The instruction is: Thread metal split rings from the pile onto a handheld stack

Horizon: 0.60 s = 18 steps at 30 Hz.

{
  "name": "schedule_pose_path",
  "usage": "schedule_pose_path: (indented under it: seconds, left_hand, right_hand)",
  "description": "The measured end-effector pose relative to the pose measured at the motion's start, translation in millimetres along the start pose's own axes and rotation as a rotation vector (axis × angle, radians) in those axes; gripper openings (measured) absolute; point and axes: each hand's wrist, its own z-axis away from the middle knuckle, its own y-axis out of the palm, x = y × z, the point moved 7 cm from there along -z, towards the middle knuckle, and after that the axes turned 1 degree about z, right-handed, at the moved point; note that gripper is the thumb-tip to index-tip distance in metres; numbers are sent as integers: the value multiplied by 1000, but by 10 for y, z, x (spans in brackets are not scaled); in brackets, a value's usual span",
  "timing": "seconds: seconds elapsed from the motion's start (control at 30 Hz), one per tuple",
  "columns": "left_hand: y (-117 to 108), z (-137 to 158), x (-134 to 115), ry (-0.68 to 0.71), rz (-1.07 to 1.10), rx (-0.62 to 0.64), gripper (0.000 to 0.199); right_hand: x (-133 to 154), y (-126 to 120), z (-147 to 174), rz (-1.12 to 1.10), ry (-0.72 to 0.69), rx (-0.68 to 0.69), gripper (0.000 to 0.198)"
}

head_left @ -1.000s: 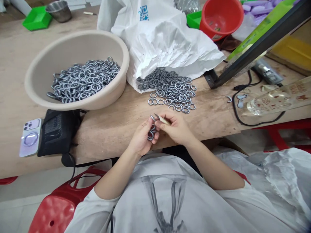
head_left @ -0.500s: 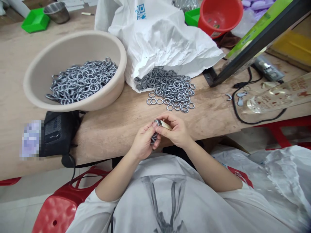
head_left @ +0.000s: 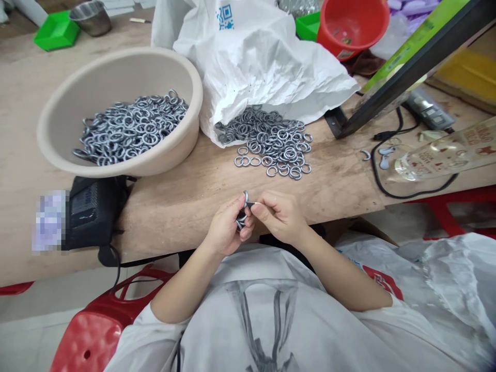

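My left hand (head_left: 228, 225) is closed around several grey rings. One ring (head_left: 245, 198) stands up between its thumb and index finger, with others bunched below against the palm. My right hand (head_left: 279, 214) is pinched on a small tool with a thin dark blade (head_left: 251, 204), its handle hidden by the fingers. The blade's tip reaches the upright ring; whether it goes through the ring I cannot tell. Beyond the hands, a pile of loose grey rings (head_left: 284, 147) spills from a white woven sack (head_left: 263, 67). More rings (head_left: 132, 129) lie in a large beige basin (head_left: 58, 150).
A black pouch (head_left: 91, 217) sits by the basin at the table's front edge. To the right are a black metal bar (head_left: 387, 88), a cable (head_left: 377, 181) and a clear printed bag (head_left: 437, 157). Behind stand a red bucket (head_left: 352, 26) and a green tray (head_left: 58, 32).
My right hand has drawn slightly right, and the tool's pale handle is now covered by its fingers. The ring in my left hand has turned upright, and that hand has shifted slightly left.
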Motion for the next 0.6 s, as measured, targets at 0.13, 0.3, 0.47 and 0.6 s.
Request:
schedule_pose_path:
  seconds: [0.13, 0.3, 0.47, 0.6]
  left_hand:
    - [-12, -5, -1, -9, -7, -26, 43]
    - [5, 12, -15, -7, -29, 9, 42]
    - [157, 201, 84, -74, -234, 230, 45]
    - [35, 344, -660, 350, -370, -1, 35]
  right_hand:
    - [29, 23, 33, 94, -6, 26, 46]
    - [-38, 74, 11, 73, 28, 84, 49]
    - [-394, -105, -85, 78, 214, -101, 54]
    - [-517, -200, -98, 72, 248, -191, 54]
